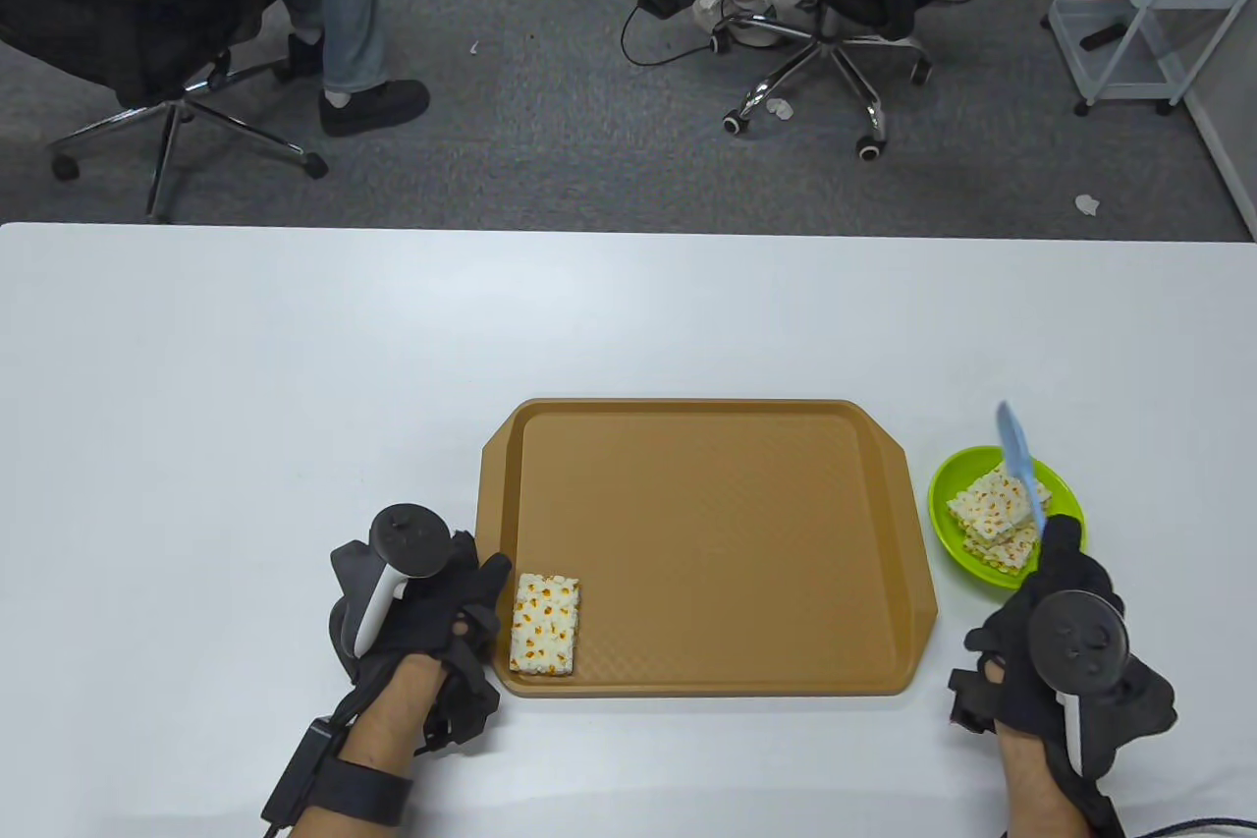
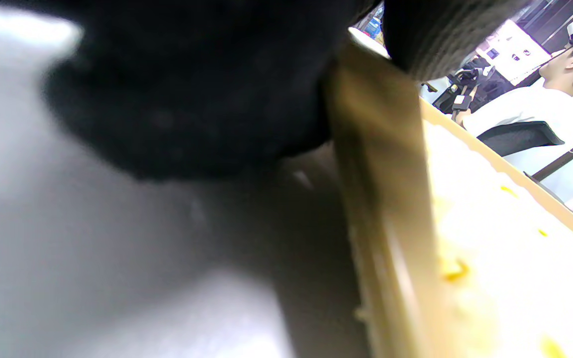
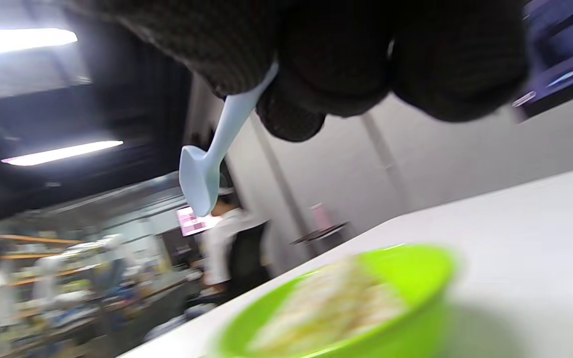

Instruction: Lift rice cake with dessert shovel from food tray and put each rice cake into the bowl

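One white rice cake with orange flecks (image 1: 545,624) lies flat in the near left corner of the brown food tray (image 1: 707,671). My left hand (image 1: 462,607) rests on the table, its fingers (image 2: 192,94) against the tray's left rim (image 2: 381,174). Right of the tray, the green bowl (image 1: 948,494) holds a stack of rice cakes (image 1: 997,519). My right hand (image 1: 1065,583) grips the handle of the light blue dessert shovel (image 1: 1016,460), whose blade points up and away above the bowl (image 3: 416,318), with nothing on the shovel (image 3: 202,174).
The white table (image 1: 295,386) stretches left of and behind the tray. Beyond its far edge, people sit in office chairs (image 1: 835,3) on grey carpet, with a white cart (image 1: 1149,3) at the back right.
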The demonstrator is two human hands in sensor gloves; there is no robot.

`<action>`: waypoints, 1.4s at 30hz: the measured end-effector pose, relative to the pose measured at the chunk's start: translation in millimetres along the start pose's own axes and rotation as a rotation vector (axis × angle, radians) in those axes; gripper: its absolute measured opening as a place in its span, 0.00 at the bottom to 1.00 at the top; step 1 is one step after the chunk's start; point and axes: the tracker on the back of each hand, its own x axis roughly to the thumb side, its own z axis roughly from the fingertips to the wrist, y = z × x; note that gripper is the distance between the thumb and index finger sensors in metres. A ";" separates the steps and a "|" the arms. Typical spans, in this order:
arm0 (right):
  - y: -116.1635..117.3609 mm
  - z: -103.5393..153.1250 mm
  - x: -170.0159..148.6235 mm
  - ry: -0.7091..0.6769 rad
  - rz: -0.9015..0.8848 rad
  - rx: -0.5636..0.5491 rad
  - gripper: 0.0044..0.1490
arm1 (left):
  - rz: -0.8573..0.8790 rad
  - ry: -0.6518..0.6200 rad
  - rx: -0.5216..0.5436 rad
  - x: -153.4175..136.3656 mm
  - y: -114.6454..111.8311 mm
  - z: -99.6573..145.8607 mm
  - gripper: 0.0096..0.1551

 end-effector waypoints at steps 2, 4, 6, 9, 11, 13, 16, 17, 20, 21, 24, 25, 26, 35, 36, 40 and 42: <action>2.5 8.6 27.0 -0.096 -0.048 0.103 0.35 | 0.001 0.001 0.002 0.0 -0.1 0.0 0.39; 11.9 21.1 56.7 -0.150 -0.112 0.236 0.34 | 0.002 0.001 0.002 0.0 -0.1 0.0 0.39; 25.9 34.0 81.6 -0.212 -0.127 0.365 0.35 | 0.004 0.001 0.001 -0.1 -0.1 -0.1 0.39; 52.7 55.2 107.4 -0.300 -0.102 0.503 0.34 | 0.008 -0.001 0.000 -0.3 -0.2 -0.3 0.39; 70.5 69.3 114.9 -0.337 -0.096 0.558 0.35 | 0.009 -0.005 -0.001 -0.6 -0.2 -0.6 0.39; 83.2 78.6 116.4 -0.349 -0.063 0.626 0.35 | 0.011 -0.008 -0.005 -0.7 -0.1 -0.8 0.39; 92.2 84.7 113.6 -0.355 -0.049 0.652 0.35 | 0.006 -0.006 -0.009 -0.1 0.1 -0.8 0.39; 94.4 85.6 112.5 -0.359 -0.063 0.652 0.35 | 0.004 -0.006 -0.009 -0.2 0.2 -0.8 0.39; 96.4 88.3 114.7 -0.398 -0.080 0.684 0.35 | 0.009 -0.006 -0.008 -0.4 0.0 -0.9 0.39; 97.4 89.9 116.1 -0.420 -0.086 0.703 0.35 | 0.009 -0.006 -0.007 -0.4 -0.1 -0.8 0.39; 99.2 96.5 120.7 -0.454 -0.091 0.736 0.35 | 0.011 -0.005 -0.004 -0.6 -0.2 -0.9 0.39; 99.4 97.7 122.0 -0.472 -0.086 0.738 0.35 | 0.011 -0.005 -0.003 -0.6 -0.2 -1.0 0.39; 99.8 98.4 123.0 -0.487 -0.083 0.747 0.35 | 0.011 -0.005 -0.003 -0.7 -0.2 -1.0 0.39; 103.3 83.0 114.7 -0.432 -0.141 0.892 0.36 | 0.013 -0.006 -0.003 -1.0 -0.2 -1.2 0.39; 104.2 80.6 112.8 -0.419 -0.146 0.926 0.35 | 0.013 -0.006 -0.004 -1.1 -0.1 -1.2 0.39; 107.2 75.3 104.5 -0.364 -0.186 1.033 0.35 | 0.013 -0.006 -0.008 -1.1 0.0 -1.3 0.39; 109.6 75.8 101.6 -0.359 -0.206 1.120 0.35 | 0.013 -0.006 -0.008 -1.1 0.0 -1.3 0.39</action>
